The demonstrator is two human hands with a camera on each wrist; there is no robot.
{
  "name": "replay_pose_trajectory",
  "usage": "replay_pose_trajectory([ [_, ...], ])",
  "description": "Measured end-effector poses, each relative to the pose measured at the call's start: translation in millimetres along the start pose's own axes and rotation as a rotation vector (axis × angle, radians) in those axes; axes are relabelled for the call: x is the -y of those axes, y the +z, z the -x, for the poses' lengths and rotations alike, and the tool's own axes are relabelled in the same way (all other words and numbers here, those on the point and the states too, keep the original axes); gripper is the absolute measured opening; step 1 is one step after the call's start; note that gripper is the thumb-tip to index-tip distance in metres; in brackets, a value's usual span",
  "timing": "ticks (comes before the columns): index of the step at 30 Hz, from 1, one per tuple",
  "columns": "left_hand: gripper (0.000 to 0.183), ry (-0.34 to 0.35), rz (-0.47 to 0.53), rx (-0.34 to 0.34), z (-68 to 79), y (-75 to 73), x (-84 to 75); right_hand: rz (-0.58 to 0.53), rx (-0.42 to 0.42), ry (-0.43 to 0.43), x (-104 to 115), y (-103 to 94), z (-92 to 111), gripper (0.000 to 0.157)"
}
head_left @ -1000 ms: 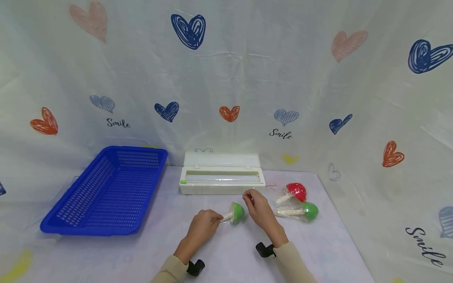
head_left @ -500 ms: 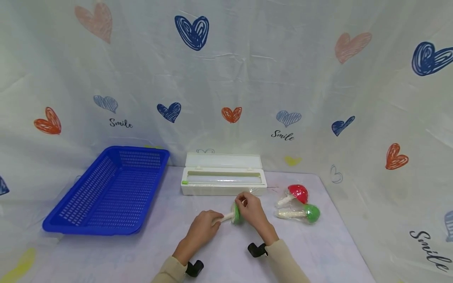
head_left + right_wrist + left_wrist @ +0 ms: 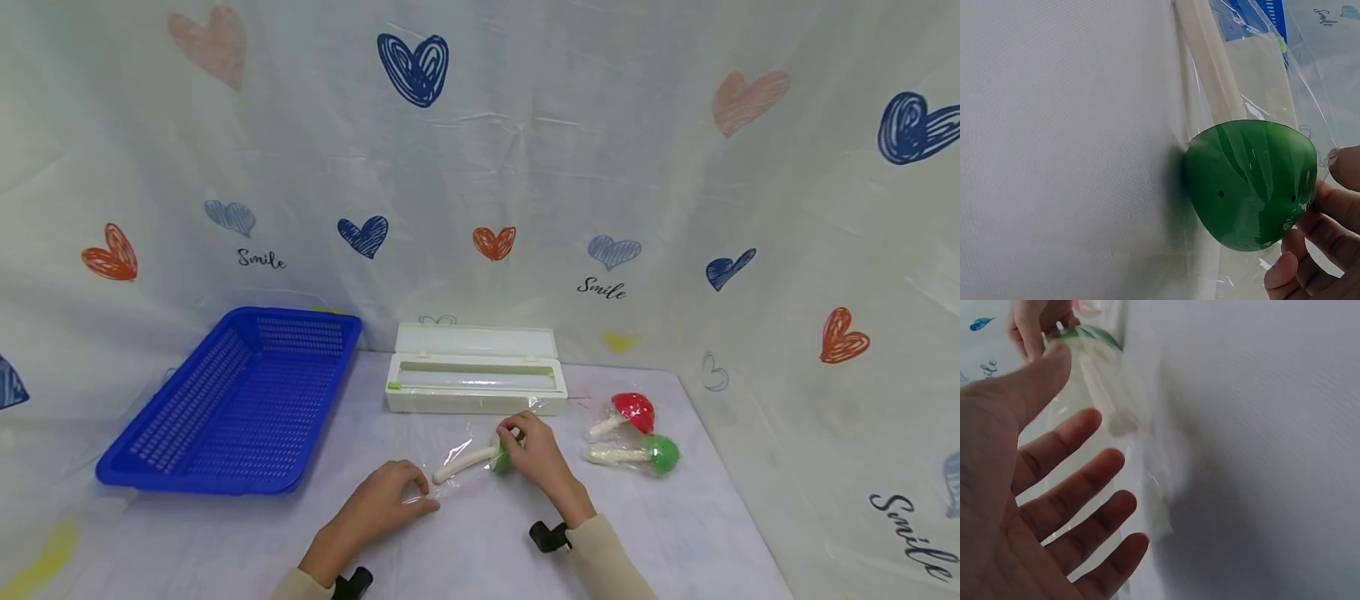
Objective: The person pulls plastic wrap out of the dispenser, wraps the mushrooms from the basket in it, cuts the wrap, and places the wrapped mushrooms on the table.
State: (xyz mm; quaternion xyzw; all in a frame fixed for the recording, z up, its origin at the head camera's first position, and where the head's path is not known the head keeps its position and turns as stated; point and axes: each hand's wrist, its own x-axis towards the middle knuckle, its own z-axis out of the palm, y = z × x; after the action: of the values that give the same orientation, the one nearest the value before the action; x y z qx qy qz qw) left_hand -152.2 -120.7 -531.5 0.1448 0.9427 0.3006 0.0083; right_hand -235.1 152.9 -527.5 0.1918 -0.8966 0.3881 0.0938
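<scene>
A toy mushroom with a green cap [image 3: 1254, 187] and a pale stem [image 3: 467, 463] lies on clear plastic wrap [image 3: 453, 446] in front of the white box. Beside the cap, my right hand [image 3: 542, 457] pinches the edge of the wrap between thumb and fingers, as the right wrist view shows. My left hand [image 3: 375, 507] is near the stem's end, its fingers spread in the left wrist view [image 3: 1054, 487], and seems to hold nothing. Parts of the cap are hidden by my right hand in the head view.
A white cling film dispenser [image 3: 476, 402] with its lid raised stands at the back. To the left is a blue plastic basket [image 3: 120, 475]. On the right lie a red-capped mushroom [image 3: 633, 411] and a green-capped one [image 3: 663, 454], both in clear film. A printed curtain hangs behind.
My left hand has let go of the mushroom's stem and drawn back to the left, its fingers spreading. My right hand has come left to the green cap and the wrap beside it.
</scene>
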Motion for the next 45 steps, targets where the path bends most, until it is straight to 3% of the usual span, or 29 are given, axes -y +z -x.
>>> replay_pose_trajectory([
  [7, 0.025, 0.098, -0.203, 0.018, 20.7, -9.7, 18.2, 0.01, -0.014, -0.017, -5.1, -3.4, -0.4, 0.009],
  [15, 0.016, 0.156, -0.309, -0.066, 15.2, -5.8, 25.4, 0.002, -0.015, 0.0, -5.2, -5.0, -1.8, 0.009],
  [19, 0.014, 0.094, -0.275, -0.118, 6.8, -11.7, 19.3, 0.012, 0.004, -0.001, -4.1, -4.7, -1.6, 0.009],
  [25, 0.004, -0.041, -0.014, -0.221, -22.2, -26.3, 9.8, 0.038, 0.011, -0.017, -2.2, -4.7, -2.0, 0.01],
  [28, 0.005, -0.132, 0.12, -0.277, -37.9, -24.0, 9.4, 0.042, 0.016, -0.029, -1.1, -3.5, -2.8, 0.01],
  [31, 0.007, -0.23, 0.192, -0.298, -51.1, -14.0, 10.2, 0.039, 0.03, -0.026, 1.7, -2.2, -3.0, 0.01],
  [34, 0.008, -0.293, 0.176, -0.29, -61.4, -1.2, 10.0, 0.045, 0.038, -0.028, 2.7, 0.1, -2.9, 0.01],
  [38, 0.005, -0.328, 0.08, -0.279, -70.1, 12.3, 7.9, 0.042, 0.036, -0.027, 2.8, 2.2, -3.1, 0.011],
  [41, 0.002, -0.332, 0.04, -0.276, -74.3, 17.0, 8.3, 0.042, 0.039, -0.024, 3.0, 2.1, -3.4, 0.012],
  [45, 0.002, -0.309, 0.075, -0.257, -74.0, 14.6, 9.0, 0.045, 0.048, -0.02, 2.6, 1.8, -3.3, 0.014],
])
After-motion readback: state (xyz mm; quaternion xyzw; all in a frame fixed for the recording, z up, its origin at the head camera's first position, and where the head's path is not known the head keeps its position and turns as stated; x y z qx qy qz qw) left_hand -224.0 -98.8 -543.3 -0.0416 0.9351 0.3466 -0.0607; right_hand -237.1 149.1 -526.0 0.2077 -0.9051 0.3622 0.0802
